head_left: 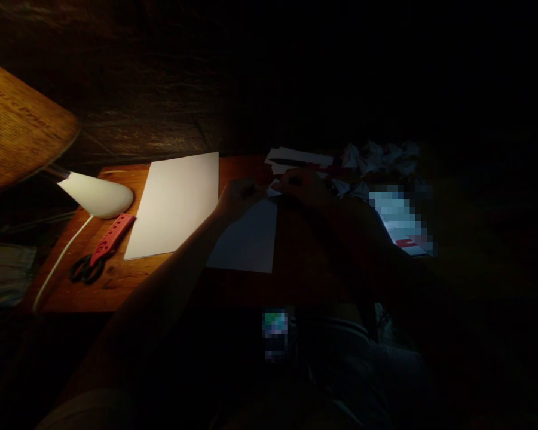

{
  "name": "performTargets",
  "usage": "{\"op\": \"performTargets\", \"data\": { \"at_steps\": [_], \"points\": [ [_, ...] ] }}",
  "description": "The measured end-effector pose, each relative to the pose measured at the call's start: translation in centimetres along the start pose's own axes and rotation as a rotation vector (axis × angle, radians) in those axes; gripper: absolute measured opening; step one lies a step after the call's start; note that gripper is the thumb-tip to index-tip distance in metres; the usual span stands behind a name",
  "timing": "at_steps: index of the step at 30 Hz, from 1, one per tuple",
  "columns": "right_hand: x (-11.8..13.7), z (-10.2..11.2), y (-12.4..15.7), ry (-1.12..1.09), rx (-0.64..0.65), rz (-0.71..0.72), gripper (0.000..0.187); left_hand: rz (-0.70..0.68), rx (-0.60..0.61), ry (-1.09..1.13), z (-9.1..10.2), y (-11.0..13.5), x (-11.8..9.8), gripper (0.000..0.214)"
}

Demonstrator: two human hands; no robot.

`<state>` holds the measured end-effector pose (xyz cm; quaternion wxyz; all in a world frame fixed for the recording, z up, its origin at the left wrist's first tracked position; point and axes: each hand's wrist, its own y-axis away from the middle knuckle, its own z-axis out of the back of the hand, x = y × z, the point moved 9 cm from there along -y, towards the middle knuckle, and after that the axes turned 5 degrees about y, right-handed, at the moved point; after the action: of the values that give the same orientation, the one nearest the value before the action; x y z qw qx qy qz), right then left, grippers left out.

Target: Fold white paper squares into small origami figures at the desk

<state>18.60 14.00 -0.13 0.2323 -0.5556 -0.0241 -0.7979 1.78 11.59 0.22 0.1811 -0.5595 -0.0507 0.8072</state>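
The small paper [274, 189] is looking whitish. The table [116, 276] is showing orange-brown wood grain, and near its left edge the sheath [112, 238] is appearing red with dark holes.

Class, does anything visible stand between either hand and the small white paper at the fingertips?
Nothing visible does: the left hand and right hand both appear to pinch the small white paper. The shadowed sheet lies nearer the person, not in between.

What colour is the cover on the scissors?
The cover looks pinkish red, seen in the head view.
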Motion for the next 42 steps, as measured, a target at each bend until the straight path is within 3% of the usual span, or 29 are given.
{"op": "performTargets", "data": {
  "at_steps": [6, 13, 19, 23, 28, 33, 37, 42],
  "points": [
    [0.9, -0.5, 0.2, 0.027, 0.065, 0.032, 0.056, -0.141, 0.033, -0.098, -0.3, 0.2, -1.0, 0.018],
    [0.9, -1.1, 0.2, 0.054, 0.11, 0.094, 0.052, -0.076, 0.027, -0.039, -0.1, -0.1, -0.4, 0.025],
    [0.6, -1.4, 0.2, 0.125, 0.143, 0.149, 0.035, -0.073, 0.043, -0.003, 0.0, -0.2, -0.5, 0.016],
    [0.8, -1.4, 0.2, 0.147, 0.133, 0.185, 0.025, -0.083, 0.083, -0.009, -0.5, -0.1, -0.6, 0.022],
    [0.7, -1.4, 0.3, 0.147, 0.127, 0.195, 0.025, -0.103, 0.078, -0.064, -0.4, -0.1, -0.3, 0.032],
    [1.1, -1.3, 0.6, 0.166, 0.122, 0.187, 0.028, -0.095, 0.075, -0.085, 0.0, -0.2, -0.4, 0.028],
    [1.9, -1.3, 0.7, 0.196, 0.128, 0.227, 0.021, -0.071, 0.102, -0.102, -0.1, -0.2, -0.7, 0.02],
    [2.4, -1.2, 0.8, 0.254, 0.087, 0.268, 0.013, -0.069, 0.097, -0.117, -0.3, -0.2, -0.7, 0.028]
  ]
}}
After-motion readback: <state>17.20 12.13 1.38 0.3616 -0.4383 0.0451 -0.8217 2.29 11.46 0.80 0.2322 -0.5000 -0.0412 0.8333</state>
